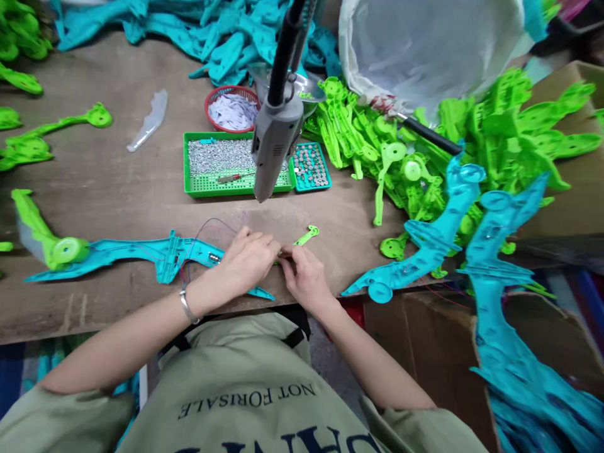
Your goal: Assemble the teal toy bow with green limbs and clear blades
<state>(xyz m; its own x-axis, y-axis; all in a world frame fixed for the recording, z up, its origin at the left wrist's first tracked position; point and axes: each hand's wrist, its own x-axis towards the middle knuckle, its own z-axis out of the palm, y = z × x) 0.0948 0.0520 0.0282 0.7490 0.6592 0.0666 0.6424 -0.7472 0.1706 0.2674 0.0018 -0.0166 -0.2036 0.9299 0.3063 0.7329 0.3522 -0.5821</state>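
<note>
Olive shirt [221,358] nearest; left hand [249,261], right hand [306,281] pinch green lever [307,235].

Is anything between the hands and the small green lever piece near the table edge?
Nothing visible does. The left hand and right hand meet right at the green lever piece, its far end showing past them. The hanging electric screwdriver sits farther back above the table, not between them.

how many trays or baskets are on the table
3: green tray under the hanging tool, teal tray at its right, red basket behind. The piles may hide more.
</note>
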